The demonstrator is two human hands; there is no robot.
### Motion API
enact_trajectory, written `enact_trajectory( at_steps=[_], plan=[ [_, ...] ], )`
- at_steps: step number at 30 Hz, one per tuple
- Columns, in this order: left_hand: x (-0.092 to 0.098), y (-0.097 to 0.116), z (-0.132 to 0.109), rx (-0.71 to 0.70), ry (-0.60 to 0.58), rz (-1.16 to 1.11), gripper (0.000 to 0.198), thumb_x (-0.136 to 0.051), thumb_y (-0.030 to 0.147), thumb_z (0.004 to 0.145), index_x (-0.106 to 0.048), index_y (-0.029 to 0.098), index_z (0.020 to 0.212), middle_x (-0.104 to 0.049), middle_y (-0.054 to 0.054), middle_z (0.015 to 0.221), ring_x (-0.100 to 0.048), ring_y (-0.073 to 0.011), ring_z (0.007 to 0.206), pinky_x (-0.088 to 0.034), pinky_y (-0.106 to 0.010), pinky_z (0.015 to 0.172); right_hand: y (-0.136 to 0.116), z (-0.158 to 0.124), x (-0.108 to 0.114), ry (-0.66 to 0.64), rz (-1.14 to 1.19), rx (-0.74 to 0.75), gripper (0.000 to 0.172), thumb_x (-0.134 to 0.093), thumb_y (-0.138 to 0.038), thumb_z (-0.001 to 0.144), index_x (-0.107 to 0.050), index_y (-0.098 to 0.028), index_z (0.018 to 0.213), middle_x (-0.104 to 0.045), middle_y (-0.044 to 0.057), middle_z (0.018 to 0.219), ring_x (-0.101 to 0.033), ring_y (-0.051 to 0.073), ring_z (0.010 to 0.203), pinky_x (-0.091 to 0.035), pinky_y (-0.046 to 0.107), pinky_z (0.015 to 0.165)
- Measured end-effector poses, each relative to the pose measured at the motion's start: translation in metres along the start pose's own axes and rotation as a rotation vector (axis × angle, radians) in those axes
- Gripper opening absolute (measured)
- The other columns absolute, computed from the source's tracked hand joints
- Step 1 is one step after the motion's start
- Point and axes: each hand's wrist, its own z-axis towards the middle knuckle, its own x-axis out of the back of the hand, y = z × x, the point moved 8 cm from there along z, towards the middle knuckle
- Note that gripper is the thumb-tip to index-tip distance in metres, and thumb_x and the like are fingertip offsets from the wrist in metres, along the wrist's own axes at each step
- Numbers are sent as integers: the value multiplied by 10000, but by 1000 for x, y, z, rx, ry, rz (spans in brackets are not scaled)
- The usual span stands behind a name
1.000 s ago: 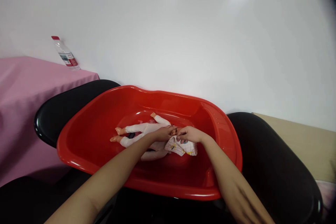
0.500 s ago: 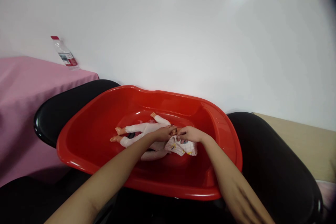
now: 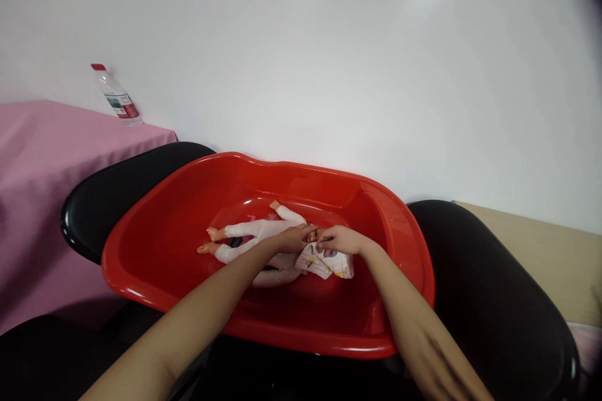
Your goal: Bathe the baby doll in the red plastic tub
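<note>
My two forearms run up from the bottom edge into the red tub (image 3: 155, 263), which sits across two black seats, one at L (image 3: 117, 194) and one at R (image 3: 493, 301). L hand (image 3: 294, 239) & R hand (image 3: 341, 240) meet fingertip to fingertip mid-tub, both curled closed; can't tell exactly what they pinch. Just under the R hand, touching it, is a crumpled patterned cloth (image 3: 324, 265). The doll (image 3: 254, 235), in white, lies on the tub floor with its legs pointing L and its upper body under my hands & the cloth. Further back on the L is a pink-covered counter (image 3: 56, 156) with a clear bottle (image 3: 115, 97), red cap, tilted against the white wall (image 3: 329, 75).
</note>
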Motion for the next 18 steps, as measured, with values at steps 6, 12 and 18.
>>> enact_trajectory(
  at_steps=[6,12,18],
  plan=[
    [0,1,-1,-26,9,2,932,-772,387,1096,-579,289,2002,-683,-176,1908,-653,-423,1719,-490,-433,1366,-1,0,0,0,-18,2,188,-982,-375,983,-885,-220,941,-875,39,982,-843,196,889,-666,298,871],
    [1,-1,0,-1,9,25,923,-773,397,1097,-592,298,1997,-693,-170,1902,-645,-429,1741,-505,-426,1360,0,1,-1,-6,-18,0,180,-975,-368,979,-880,-217,954,-883,44,1016,-847,193,899,-668,287,860],
    [-1,-1,1,22,-20,22,943,-740,401,1097,-566,246,2011,-625,-162,1969,-622,-391,1765,-475,-369,1407,1,1,0,-15,-5,9,99,-913,-303,983,-877,-214,958,-872,35,1006,-832,177,869,-661,271,830]
  ],
)
